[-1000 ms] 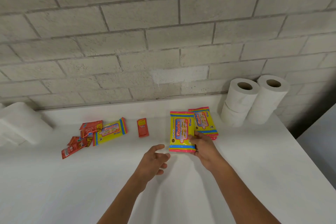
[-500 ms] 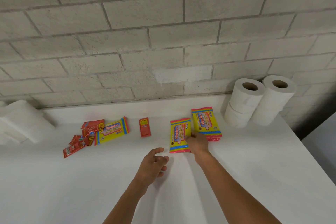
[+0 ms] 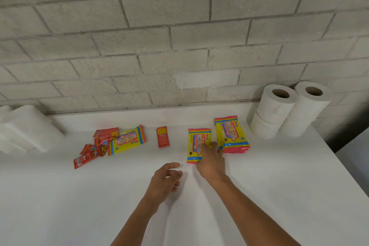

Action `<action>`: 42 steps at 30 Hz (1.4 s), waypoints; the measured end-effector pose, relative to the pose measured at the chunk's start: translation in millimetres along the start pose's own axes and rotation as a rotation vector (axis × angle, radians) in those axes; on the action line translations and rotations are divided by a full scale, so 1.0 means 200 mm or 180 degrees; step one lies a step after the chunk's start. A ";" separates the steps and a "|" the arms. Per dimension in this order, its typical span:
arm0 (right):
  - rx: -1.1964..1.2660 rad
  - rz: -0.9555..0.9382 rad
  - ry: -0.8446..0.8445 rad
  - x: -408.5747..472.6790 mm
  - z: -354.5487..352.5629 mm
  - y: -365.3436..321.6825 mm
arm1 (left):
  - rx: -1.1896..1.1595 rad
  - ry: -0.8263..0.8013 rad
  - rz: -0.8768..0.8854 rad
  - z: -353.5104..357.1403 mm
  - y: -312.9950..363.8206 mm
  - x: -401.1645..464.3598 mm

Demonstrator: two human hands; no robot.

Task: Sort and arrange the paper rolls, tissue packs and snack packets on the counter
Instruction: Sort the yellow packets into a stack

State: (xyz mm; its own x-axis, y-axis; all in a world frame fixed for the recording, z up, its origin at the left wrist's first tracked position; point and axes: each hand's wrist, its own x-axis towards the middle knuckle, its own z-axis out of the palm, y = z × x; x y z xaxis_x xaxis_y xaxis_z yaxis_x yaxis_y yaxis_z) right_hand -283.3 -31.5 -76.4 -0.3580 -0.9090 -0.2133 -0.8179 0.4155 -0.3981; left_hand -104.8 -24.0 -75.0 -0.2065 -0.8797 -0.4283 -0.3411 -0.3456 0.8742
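A yellow tissue pack (image 3: 196,144) lies flat on the white counter (image 3: 279,185), and my right hand (image 3: 211,161) rests its fingers on the pack's right side. Just right of it sits a stack of the same tissue packs (image 3: 231,134). My left hand (image 3: 166,177) hovers over the counter with loosely curled fingers and holds nothing. Another tissue pack (image 3: 127,139) lies to the left beside a heap of red snack packets (image 3: 93,148). A single red packet (image 3: 163,137) lies between the groups. Paper rolls (image 3: 279,110) stand stacked at the back right.
A grey block wall (image 3: 179,46) runs behind the counter. White paper rolls (image 3: 26,128) lie at the far left edge. The counter's right edge (image 3: 339,166) drops off past the stacked rolls.
My right hand has lowered the tissue pack from a raised hold down flat onto the counter, left of the stack. My left hand has barely moved.
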 end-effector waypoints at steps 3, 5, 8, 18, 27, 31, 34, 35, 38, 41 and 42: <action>-0.0377 -0.0131 0.0077 0.00 0.01 -0.01 | 0.0047 0.0005 0.0028 -0.03 0.00 0.00; -0.0537 -0.0169 0.0141 0.01 0.02 -0.01 | 0.0094 0.0016 0.0050 -0.06 0.01 0.01; -0.0749 -0.0198 0.0204 0.03 0.01 -0.01 | 0.0080 0.0085 0.0140 -0.13 0.01 0.05; -0.1415 -0.0209 0.0319 0.09 0.00 0.00 | 0.1917 0.1196 0.0518 -0.59 0.09 0.41; -0.1052 -0.0334 0.0088 0.12 -0.03 0.03 | 0.3002 0.0719 0.0125 -0.86 0.15 0.62; -0.0933 -0.0511 0.0107 0.11 -0.02 0.06 | 0.3223 0.0452 0.0081 -0.90 0.17 0.66; -0.0718 -0.0605 0.0182 0.08 -0.01 0.06 | 0.3081 0.0294 -0.0039 -0.91 0.20 0.69; -0.0646 -0.0628 0.0213 0.07 -0.01 0.05 | 0.3019 0.0243 -0.0108 -0.91 0.20 0.70; -0.0518 -0.0752 0.0383 0.03 0.01 0.05 | 0.2959 0.0209 -0.0258 -0.92 0.23 0.71; -0.0499 -0.0858 0.0616 -0.01 0.03 0.05 | 0.3343 0.0287 -0.0216 -0.92 0.26 0.70; -0.0500 -0.0862 0.0633 -0.02 0.03 0.05 | 0.3443 0.0333 -0.0223 -0.92 0.26 0.70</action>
State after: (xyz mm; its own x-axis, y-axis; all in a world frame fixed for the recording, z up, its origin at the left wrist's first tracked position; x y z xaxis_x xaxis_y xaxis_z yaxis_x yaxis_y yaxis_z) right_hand -287.7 -24.0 -86.0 -0.1869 -0.9802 0.0647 -0.9486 0.1630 -0.2712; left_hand 17.6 -225.4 -48.4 -0.0935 -0.9104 -0.4029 -0.9863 0.0293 0.1626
